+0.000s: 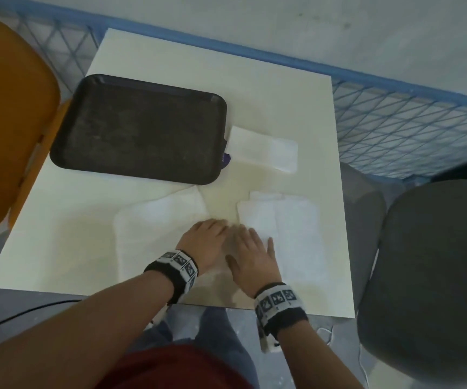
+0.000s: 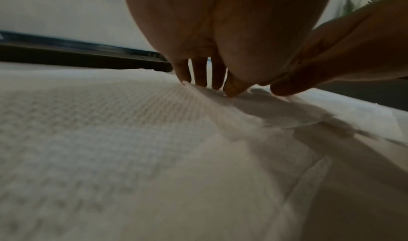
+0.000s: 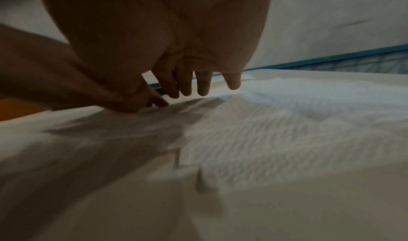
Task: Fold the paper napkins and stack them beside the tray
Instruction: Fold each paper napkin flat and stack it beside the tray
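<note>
The dark tray (image 1: 131, 130) sits empty, a folded napkin (image 1: 263, 148) just beside it; left hand (image 1: 204, 242) and right hand (image 1: 252, 256) press flat, fingers straight, on an open napkin (image 1: 153, 220)

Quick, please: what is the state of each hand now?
Left hand: open, fingers touching the unfolded napkin.
Right hand: open, flat on the table, holding nothing.

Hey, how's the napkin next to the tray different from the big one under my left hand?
The napkin beside the tray is folded into a narrow strip; the napkin under the left hand is spread much wider. The first lies untouched against the tray; on the second the left hand rests. The first lies farther from you, the second near the front edge. Both are white paper, flat on the table.
</note>
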Motion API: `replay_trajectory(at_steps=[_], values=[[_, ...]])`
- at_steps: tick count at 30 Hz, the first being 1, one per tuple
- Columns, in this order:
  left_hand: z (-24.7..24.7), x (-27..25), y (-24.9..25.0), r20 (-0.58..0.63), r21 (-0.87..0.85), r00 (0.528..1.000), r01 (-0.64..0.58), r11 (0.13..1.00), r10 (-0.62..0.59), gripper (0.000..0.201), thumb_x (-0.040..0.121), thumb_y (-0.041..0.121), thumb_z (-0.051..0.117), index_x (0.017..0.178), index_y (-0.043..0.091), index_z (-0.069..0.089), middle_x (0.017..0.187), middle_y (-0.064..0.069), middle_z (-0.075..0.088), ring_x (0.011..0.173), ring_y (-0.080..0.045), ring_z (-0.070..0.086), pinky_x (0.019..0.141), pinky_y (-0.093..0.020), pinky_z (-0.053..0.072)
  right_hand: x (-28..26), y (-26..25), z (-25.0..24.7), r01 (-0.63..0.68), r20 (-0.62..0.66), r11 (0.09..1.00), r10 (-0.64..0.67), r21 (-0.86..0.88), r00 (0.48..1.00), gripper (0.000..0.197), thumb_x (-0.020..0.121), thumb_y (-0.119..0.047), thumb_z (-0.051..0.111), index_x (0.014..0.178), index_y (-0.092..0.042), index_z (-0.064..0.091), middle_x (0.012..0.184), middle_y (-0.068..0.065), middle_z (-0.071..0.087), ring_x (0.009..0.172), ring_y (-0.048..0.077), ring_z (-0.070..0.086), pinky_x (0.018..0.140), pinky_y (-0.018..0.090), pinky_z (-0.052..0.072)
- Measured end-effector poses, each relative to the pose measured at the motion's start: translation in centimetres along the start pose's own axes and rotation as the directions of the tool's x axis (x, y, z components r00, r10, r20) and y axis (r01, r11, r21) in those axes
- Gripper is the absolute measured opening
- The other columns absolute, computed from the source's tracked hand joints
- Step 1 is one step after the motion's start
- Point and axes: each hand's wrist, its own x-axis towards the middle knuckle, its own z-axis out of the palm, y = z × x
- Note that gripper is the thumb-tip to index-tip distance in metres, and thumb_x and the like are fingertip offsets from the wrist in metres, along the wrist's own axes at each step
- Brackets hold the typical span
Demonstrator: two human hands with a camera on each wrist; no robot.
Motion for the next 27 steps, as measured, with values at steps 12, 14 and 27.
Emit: replay_trajectory(at_steps=[12, 14, 27], values=[[-3.7, 3.3, 0.1, 0.105, -0.227, 0.99, 0.112, 0.968, -0.09, 0.028, 0.091, 0.016, 0.054, 0.113, 0.031, 0.062, 0.111, 0.007, 0.058, 0.107, -0.019, 0.053, 0.092, -0.035, 0.037, -0.7, 4.4, -1.9, -0.113, -0.055, 0.993, 0.115, 0.042, 0.992, 0.067, 0.104, -0.057, 0.027, 0.16, -0.024, 0.012, 0.169, -0.005, 0.008, 0.156, 0.019, 0.005, 0.124, 0.054, -0.003], [-4.9, 3.5, 0.1, 0.035, -0.301, 0.999, 0.008, 0.954, 0.003, 0.023, 0.094, 0.019, 0.053, 0.108, 0.032, 0.067, 0.1, 0.012, 0.056, 0.097, -0.014, 0.054, 0.09, -0.033, 0.041, -0.4, 4.2, -2.9, -0.085, -0.146, 0.984, 0.108, 0.158, 0.983, 0.063, 0.102, -0.056, 0.039, 0.157, -0.027, 0.027, 0.164, -0.008, 0.027, 0.152, 0.015, 0.021, 0.123, 0.047, -0.006], [-4.4, 7.2, 2.8, -0.129, -0.443, 0.991, -0.03, 0.896, -0.031, 0.049, 0.096, 0.014, 0.047, 0.143, 0.028, 0.04, 0.148, 0.005, 0.042, 0.13, -0.015, 0.045, 0.109, -0.032, 0.04, 7.1, 11.1, -17.6, -0.052, -0.317, 0.861, 0.242, 0.505, 0.917, 0.021, 0.101, -0.027, 0.057, 0.116, -0.024, 0.072, 0.115, -0.006, 0.072, 0.098, 0.003, 0.059, 0.088, 0.014, 0.039]])
